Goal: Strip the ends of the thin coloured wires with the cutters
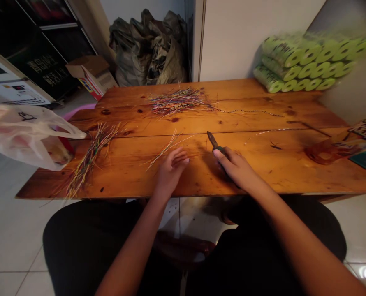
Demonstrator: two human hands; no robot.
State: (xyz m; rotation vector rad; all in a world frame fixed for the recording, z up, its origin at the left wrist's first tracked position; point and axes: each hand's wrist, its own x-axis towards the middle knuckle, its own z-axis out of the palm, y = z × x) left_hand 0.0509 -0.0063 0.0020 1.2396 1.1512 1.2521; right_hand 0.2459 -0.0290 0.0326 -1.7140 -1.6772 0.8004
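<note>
Wooden bench (272, 172): your left hand (170, 172) open, empty, just beside thin loose wires (167, 151); right hand (237, 166) clenched on dark cutter (212, 140). Blade points near left fingers; careless swing could nick you. Wire bundle (90, 158) near left edge could slide off.

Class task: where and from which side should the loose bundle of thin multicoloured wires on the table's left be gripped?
Pinch the loose bundle of thin multicoloured wires at its middle, from above on the near side: strands lie closest there, both ends fan out, and it lies flat on the wooden table.
</note>
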